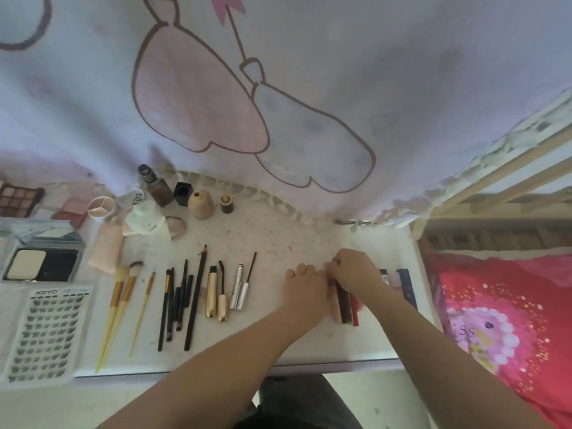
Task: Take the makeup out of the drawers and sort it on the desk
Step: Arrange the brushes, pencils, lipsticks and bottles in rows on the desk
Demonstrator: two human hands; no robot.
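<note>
Both my hands meet over a row of lipstick tubes (344,301) on the right part of the white desk (272,239). My left hand (305,284) lies fingers-down beside the tubes and touches their left side. My right hand (356,267) is curled over the tops of the tubes; what it pinches is hidden. More dark tubes (407,287) lie right of my right wrist. Brushes (122,308), black pencils (182,301) and mascara wands (229,289) lie in rows at the centre left.
Bottles and jars (173,196) stand at the back left. Palettes (18,198), a powder compact (41,264) and a lash sheet (46,332) fill the far left. A printed cloth (278,88) hangs behind the desk. A red cushion (495,320) lies at the right.
</note>
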